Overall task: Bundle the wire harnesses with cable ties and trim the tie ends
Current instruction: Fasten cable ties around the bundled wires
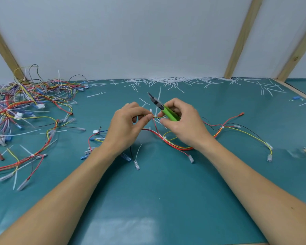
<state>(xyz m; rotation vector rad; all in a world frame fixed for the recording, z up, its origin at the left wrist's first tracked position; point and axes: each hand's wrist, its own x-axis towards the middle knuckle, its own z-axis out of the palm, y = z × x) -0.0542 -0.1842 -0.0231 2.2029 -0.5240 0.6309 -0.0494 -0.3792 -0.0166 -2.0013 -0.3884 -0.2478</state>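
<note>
A: Nearest us, bare teal bench. Above it, our left hand pinched the thin wires of the wire harness, which trailed across the bench below both hands.

B: Our right hand curled round the green cutters, fingertips also pinching the wires beside the cable tie, tail upright.

A: Risk: the cutters could nick a wire if they closed too near.

B: Farther off, finished harnesses piled left; trimmed tie ends lay against the wall.
</note>
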